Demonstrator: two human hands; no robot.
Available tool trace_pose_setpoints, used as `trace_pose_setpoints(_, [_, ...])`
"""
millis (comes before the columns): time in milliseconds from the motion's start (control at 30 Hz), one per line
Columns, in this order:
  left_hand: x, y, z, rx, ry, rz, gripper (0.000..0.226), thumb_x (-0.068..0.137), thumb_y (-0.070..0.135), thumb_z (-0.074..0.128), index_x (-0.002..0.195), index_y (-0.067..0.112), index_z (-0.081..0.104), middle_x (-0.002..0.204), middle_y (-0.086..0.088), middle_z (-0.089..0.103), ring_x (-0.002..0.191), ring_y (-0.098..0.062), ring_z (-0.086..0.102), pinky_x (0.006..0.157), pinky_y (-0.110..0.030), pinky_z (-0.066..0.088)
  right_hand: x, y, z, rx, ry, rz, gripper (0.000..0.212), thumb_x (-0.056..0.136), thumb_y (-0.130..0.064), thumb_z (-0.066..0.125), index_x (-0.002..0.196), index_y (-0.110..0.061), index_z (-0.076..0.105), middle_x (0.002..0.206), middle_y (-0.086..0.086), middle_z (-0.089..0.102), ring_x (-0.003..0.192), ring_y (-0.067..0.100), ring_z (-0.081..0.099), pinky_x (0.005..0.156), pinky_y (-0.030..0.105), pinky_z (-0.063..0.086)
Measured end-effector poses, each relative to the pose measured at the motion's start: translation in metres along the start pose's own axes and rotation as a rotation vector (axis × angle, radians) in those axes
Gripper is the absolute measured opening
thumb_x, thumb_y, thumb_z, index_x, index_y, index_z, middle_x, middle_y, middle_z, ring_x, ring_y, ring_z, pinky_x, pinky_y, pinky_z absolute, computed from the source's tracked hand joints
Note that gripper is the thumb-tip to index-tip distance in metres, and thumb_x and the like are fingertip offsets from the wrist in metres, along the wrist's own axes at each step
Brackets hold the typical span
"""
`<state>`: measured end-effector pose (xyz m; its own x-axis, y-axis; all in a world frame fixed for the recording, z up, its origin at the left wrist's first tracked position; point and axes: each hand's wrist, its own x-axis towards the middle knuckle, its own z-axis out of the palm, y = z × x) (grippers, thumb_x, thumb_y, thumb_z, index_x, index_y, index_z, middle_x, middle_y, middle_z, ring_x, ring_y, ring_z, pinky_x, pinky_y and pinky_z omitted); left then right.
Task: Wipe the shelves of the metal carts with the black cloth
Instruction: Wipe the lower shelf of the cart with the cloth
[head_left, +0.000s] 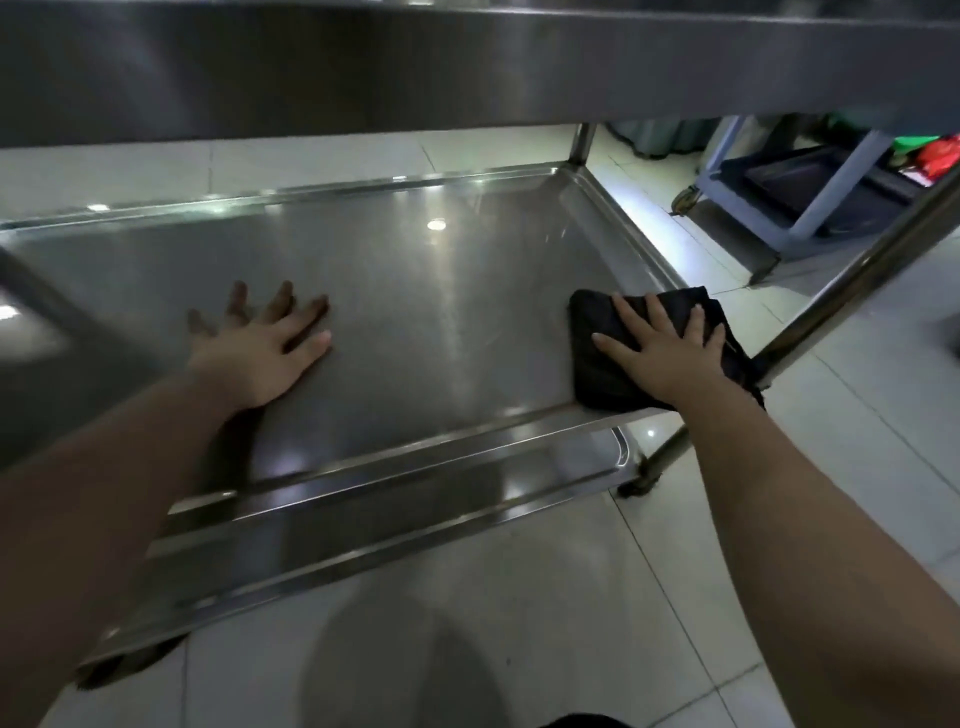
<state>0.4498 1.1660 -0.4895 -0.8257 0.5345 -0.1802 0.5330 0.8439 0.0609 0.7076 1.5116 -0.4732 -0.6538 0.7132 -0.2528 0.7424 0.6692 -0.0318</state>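
Here the right hand (662, 353) presses the black cloth (597, 358) with fingers spread, while the left hand (260, 353) lies flat, fingers apart.

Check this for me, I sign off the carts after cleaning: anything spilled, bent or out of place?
Nothing stands out. The shelf shows no spill or dent. The right hand presses the cloth at its near right corner, one fold hanging past the edge; the left hand lies flat on it.

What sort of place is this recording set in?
Probably a commercial kitchen or canteen service area: a stainless steel cart, white tiled floor, and a plastic utility trolley behind.
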Motion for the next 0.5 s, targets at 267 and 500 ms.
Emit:
trace_pose_setpoints(267, [-0.003, -0.011, 0.005, 0.019, 0.051, 0.029, 0.054, 0.097, 0.067, 0.014, 0.149, 0.059, 0.001, 0.164, 0.017, -0.005, 0.152, -0.025, -0.001, 0.112, -0.07, 0.002, -0.087, -0.224, 0.04, -0.02, 0.019, -0.442, 0.083, 0.079, -0.089, 0.016, 0.15, -0.053, -0.005, 0.164, -0.009, -0.011, 0.144, 0.048, -0.021, 0.108, 0.069, -0.014])
trace_pose_setpoints(500, [-0.004, -0.011, 0.006, -0.013, 0.08, 0.048, 0.051, 0.1, 0.061, 0.015, 0.149, 0.058, 0.003, 0.164, 0.016, -0.001, 0.152, -0.027, -0.001, 0.112, -0.07, 0.002, 0.01, -0.097, 0.012, 0.04, 0.089, -0.167, 0.085, 0.076, -0.091, 0.024, 0.15, -0.055, 0.008, 0.164, -0.017, 0.001, 0.15, 0.037, -0.003, 0.115, 0.064, -0.003])
